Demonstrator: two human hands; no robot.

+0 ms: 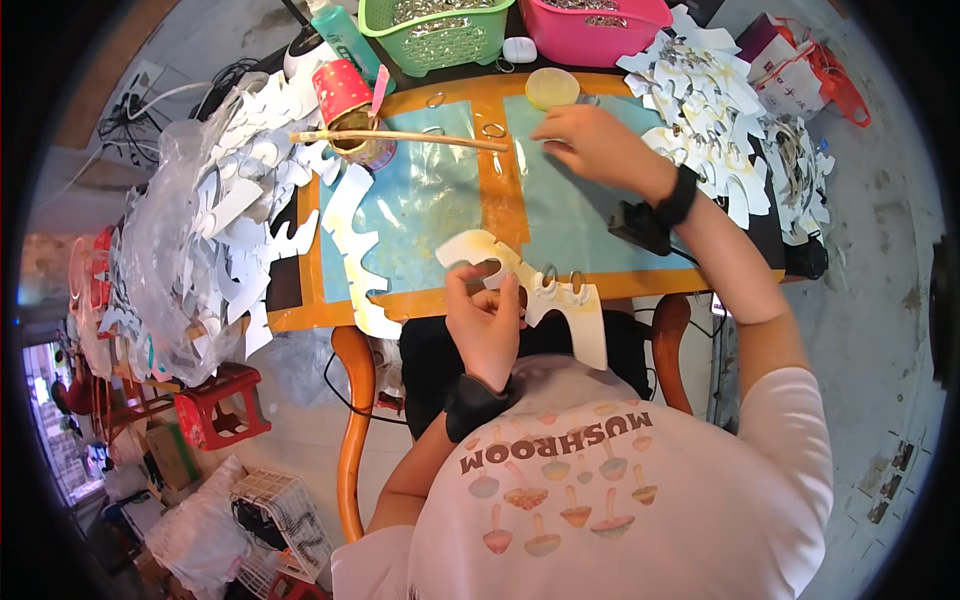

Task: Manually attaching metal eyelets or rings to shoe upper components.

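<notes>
My left hand (483, 330) grips a white scalloped strip (590, 335) with yellowish smears and curved cut-outs. Two metal rings (562, 280) sit along the strip's upper edge, to the right of my fingers. Over the far part of the table, my right hand (588, 143) reaches left with its fingers a little apart; nothing shows between them. Nearest its fingertips lies a loose metal ring (493, 130). Just beyond that hand is a round yellow disc (552, 88). Another scalloped strip (352, 245) lies left of my left hand, hanging over the table's front edge.
White cut pieces heap at the left (240, 200) and right (700, 90). A wooden stick (400, 138) rests across a tin (372, 152) beside a red cup (341, 90). Green (440, 45) and pink baskets (600, 28) of metal parts stand behind. A black object (640, 228) lies below my right wrist.
</notes>
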